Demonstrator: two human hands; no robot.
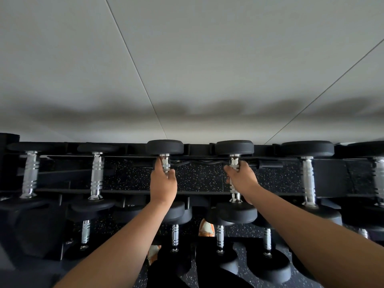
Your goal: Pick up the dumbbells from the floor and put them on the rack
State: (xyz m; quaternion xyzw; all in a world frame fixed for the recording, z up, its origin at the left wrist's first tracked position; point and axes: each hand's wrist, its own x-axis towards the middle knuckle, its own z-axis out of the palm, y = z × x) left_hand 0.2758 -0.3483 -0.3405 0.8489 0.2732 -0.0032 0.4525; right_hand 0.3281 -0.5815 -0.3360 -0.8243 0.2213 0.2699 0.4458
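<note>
Two black dumbbells with chrome handles lie across the top tier of the black rack (133,191), side by side in the middle. My left hand (164,183) is wrapped around the handle of the left dumbbell (165,146). My right hand (242,179) grips the handle of the right dumbbell (234,147). The near heads of both sit on the rack's front rail, partly hidden by my forearms.
More dumbbells rest on the top tier at the left (96,175) and right (308,179). A lower tier holds several smaller dumbbells (220,235). A white wall (187,69) rises right behind the rack. Speckled black rubber floor (245,273) lies below.
</note>
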